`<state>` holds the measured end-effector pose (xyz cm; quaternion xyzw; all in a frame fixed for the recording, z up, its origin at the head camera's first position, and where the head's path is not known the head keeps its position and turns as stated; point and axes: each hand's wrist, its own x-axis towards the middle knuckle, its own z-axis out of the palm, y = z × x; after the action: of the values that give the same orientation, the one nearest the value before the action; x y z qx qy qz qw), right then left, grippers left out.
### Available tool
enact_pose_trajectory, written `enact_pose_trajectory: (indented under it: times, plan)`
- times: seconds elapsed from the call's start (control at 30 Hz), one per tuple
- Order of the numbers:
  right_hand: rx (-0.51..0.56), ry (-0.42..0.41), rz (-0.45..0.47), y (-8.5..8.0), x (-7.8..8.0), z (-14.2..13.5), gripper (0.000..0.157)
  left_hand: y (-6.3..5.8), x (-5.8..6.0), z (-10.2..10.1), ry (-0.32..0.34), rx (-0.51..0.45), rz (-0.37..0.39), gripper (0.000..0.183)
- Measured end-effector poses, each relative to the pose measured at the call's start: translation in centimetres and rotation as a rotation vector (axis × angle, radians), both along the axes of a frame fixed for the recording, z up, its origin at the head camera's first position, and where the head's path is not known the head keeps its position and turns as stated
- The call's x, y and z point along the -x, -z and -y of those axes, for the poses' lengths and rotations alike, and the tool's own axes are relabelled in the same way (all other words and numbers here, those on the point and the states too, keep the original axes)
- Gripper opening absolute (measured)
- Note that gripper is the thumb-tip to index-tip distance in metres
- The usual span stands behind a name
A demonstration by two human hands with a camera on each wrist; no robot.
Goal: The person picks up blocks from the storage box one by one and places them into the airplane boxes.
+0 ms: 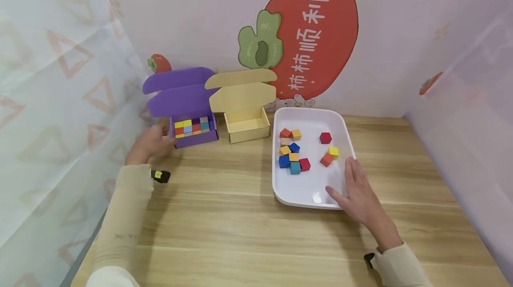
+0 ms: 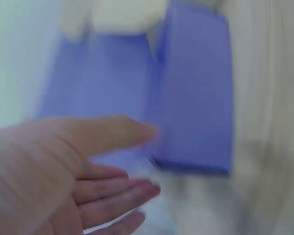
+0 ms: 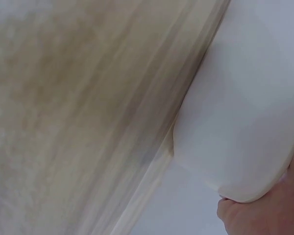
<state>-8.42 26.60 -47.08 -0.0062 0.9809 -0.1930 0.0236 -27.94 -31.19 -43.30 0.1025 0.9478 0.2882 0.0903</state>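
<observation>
A purple box with its lid raised stands at the back left, filled with rows of colored cubes. My left hand is at the box's left side, thumb toward it, fingers loosely extended and holding nothing. Blurred in the left wrist view are the same hand and the purple box. On the right, a white tray holds several loose cubes. My right hand rests on the tray's right rim, fingers fairly straight and thumb over the inside. The right wrist view shows the tray's outer wall.
Between the purple box and the tray stands a yellow box, lid up, with no cubes visible inside. A wooden table carries everything. Printed cloth walls rise behind and along both sides.
</observation>
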Motion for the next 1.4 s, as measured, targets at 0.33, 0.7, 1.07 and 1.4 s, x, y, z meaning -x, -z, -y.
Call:
enact_pose_trajectory:
  times: [0.33,0.7,1.07,1.4]
  plan:
    - [0.012,-0.009,-0.012,0.0,-0.1,-0.2,0.115,-1.1,-1.7,-9.7,0.153,-0.047,-0.137,0.083]
    - [0.003,-0.011,-0.019,0.1,-0.2,-0.1,0.115,0.8,2.0,-16.6,0.172,-0.04,-0.008,0.107]
    - [0.005,-0.012,-0.032,0.2,0.2,0.3,0.115,2.1,3.8,-18.1,0.02,-0.141,0.06,0.121]
    - [-0.02,-0.004,-0.033,0.4,-0.1,-0.2,0.113,3.5,5.5,-18.3,-0.007,-0.287,0.09,0.127]
